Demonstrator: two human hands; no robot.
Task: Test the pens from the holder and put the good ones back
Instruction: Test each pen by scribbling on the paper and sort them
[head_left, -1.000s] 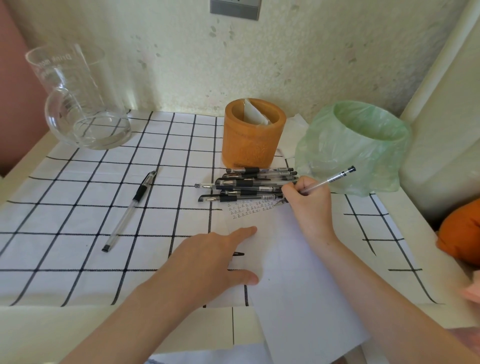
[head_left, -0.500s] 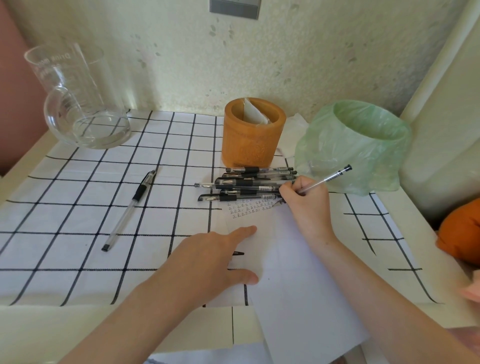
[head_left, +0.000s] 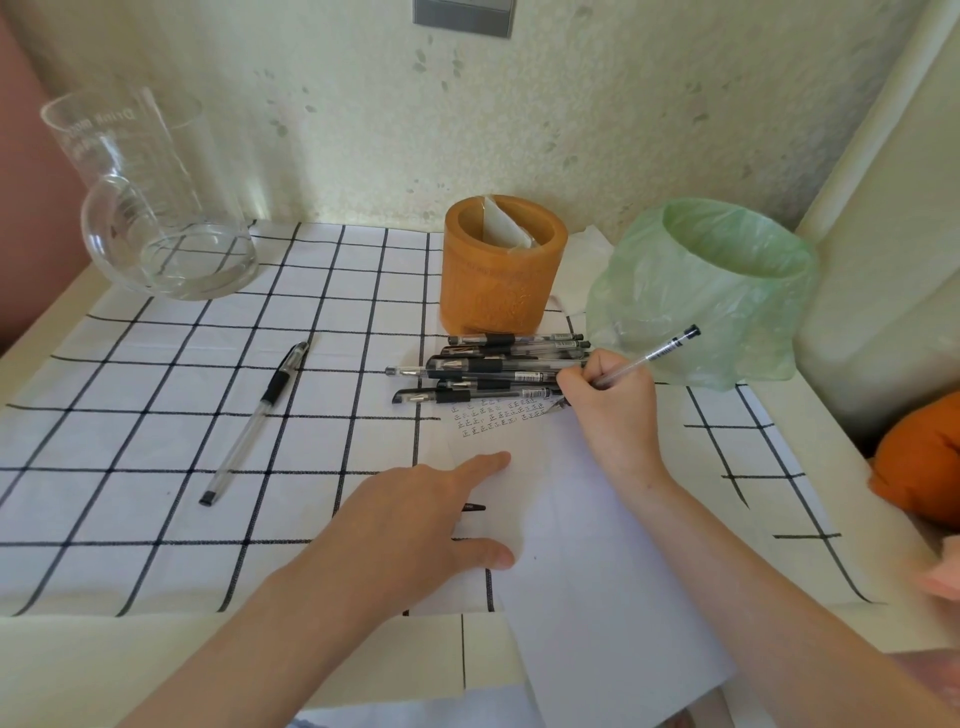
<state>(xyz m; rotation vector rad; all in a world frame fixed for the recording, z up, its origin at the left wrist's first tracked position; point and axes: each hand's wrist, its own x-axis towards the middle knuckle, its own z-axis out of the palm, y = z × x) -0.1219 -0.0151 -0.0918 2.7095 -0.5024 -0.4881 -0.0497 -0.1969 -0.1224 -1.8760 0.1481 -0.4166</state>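
Note:
My right hand (head_left: 610, 402) grips a clear pen (head_left: 657, 353) with its tip on the white paper (head_left: 587, 561), beside rows of small written marks (head_left: 496, 415). My left hand (head_left: 415, 525) lies flat on the paper's left side, fingers straight, with a small black pen cap (head_left: 474, 507) showing by its fingers. A pile of several black-capped pens (head_left: 488, 371) lies between the paper and the orange holder (head_left: 501, 265), which has a folded white slip in it. One more pen (head_left: 257, 418) lies alone on the checked cloth to the left.
A green-bagged bin (head_left: 706, 291) stands right of the holder, close to my right hand. A glass flask (head_left: 150, 202) sits at the back left. An orange object (head_left: 919, 462) lies at the right edge. The checked cloth (head_left: 130, 467) covers the table (head_left: 78, 670).
The pen in my right hand has shifted slightly left along the written row. My left hand has stayed flat on the paper.

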